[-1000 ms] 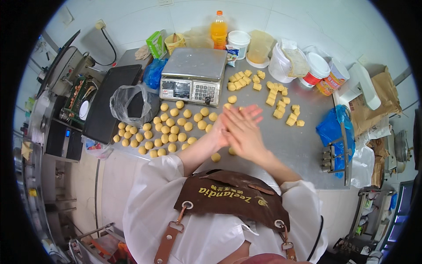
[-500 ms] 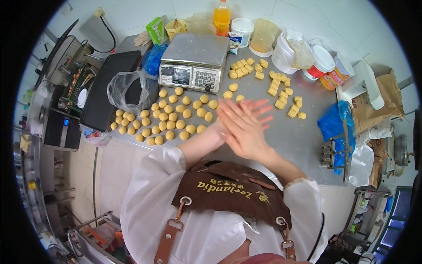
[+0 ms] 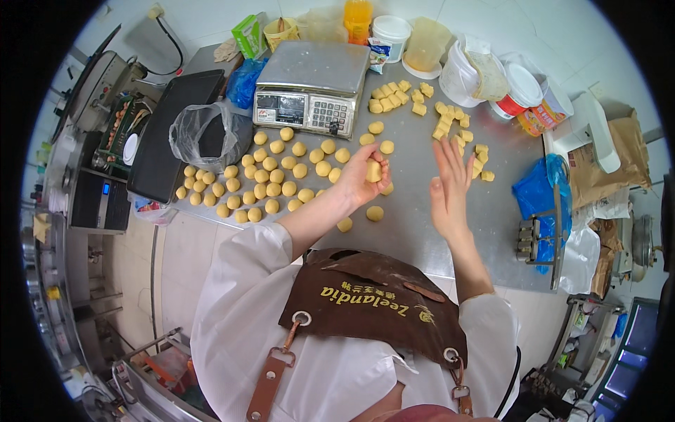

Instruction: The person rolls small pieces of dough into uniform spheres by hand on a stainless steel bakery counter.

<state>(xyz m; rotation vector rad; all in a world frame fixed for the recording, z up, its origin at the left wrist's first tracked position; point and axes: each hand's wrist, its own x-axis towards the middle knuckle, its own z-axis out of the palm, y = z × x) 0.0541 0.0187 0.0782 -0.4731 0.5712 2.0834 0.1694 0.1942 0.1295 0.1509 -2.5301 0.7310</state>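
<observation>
My left hand (image 3: 360, 179) is curled around a piece of yellow dough (image 3: 374, 171), which shows between the fingers and thumb. To its right, my right hand (image 3: 451, 190) is open, fingers stretched toward the far side, with nothing visible in it. Its fingertips overlap the near end of a group of cut dough chunks (image 3: 442, 129). Many round dough balls (image 3: 270, 163) lie spread over the steel table on the left, and a few more balls (image 3: 375, 213) sit close around my left hand.
A digital scale (image 3: 309, 88) stands behind the dough balls. Left of it are a plastic bag (image 3: 207, 141) and a black tray (image 3: 169, 133). Tubs (image 3: 517, 91) and a bottle (image 3: 357, 21) line the wall. Blue plastic (image 3: 534, 197) and a metal tool (image 3: 545, 232) lie at the right.
My hands were pressed together, palm against palm. They have parted: the right moved right and opened out, while the left shows curled around a dough piece.
</observation>
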